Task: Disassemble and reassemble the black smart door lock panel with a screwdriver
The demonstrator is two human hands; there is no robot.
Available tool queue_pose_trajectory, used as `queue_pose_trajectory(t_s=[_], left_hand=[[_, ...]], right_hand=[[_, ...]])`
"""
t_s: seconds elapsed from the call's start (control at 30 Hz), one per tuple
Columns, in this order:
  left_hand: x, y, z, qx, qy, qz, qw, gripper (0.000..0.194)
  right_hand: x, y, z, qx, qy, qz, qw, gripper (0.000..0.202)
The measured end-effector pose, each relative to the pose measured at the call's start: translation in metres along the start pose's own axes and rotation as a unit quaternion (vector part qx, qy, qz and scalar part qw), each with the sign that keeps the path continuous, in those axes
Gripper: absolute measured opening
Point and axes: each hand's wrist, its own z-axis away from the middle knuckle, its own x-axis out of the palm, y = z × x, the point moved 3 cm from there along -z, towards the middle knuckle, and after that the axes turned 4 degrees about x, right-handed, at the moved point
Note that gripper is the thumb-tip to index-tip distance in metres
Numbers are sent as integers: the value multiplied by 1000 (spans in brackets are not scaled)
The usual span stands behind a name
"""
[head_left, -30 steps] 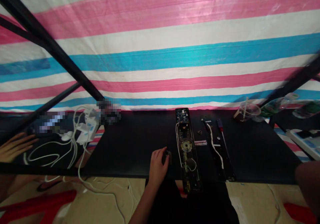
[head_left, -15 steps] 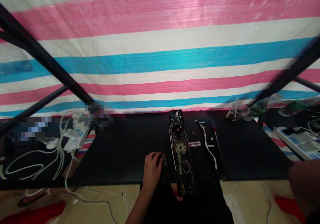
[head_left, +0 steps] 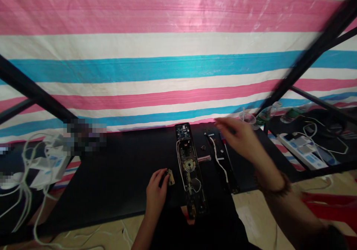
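A long narrow device point(head_left: 192, 175) lies upright on the black table, its inside exposed, with a blue circuit board at the top, a round speaker-like part and thin white wires. Left of it, my left hand point(head_left: 157, 186) rests on the table, thumb and fingers closed on the edge of a small tan board-like piece point(head_left: 171, 178). My right hand point(head_left: 237, 136), slightly blurred, reaches in over the right side of the table. Its fingers point left, apart, and nothing shows in them. Partly beneath it lies a screwdriver point(head_left: 226, 155) with a blue and red handle.
Right of the device are a long black panel with a white cable point(head_left: 219, 160), a clear tube point(head_left: 204, 158) and a small metal part point(head_left: 203, 147). Plastic cups point(head_left: 248, 118) stand at the back right. Power strips point(head_left: 305, 151) and tangled white cables point(head_left: 26, 179) flank the table.
My right hand has come into view from the right, over the screwdriver. The view has turned right. The small piece at my left hand now shows more plainly.
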Motion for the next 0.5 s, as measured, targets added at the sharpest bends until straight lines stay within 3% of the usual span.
queue_pose_trajectory(t_s=[0.13, 0.27, 0.37, 0.5], left_hand=[[0, 14, -10, 3, -4, 13, 1000, 33], [3, 28, -18, 13, -13, 30, 999, 32], [5, 31, -18, 3, -16, 37, 999, 31], [7, 25, -8, -29, -19, 47, 998, 31]], right_hand=[[63, 23, 8, 111, -123, 113, 980, 29], [108, 39, 12, 136, -145, 133, 971, 18], [114, 44, 12, 133, -147, 134, 971, 16], [99, 30, 18, 122, -125, 120, 977, 17]])
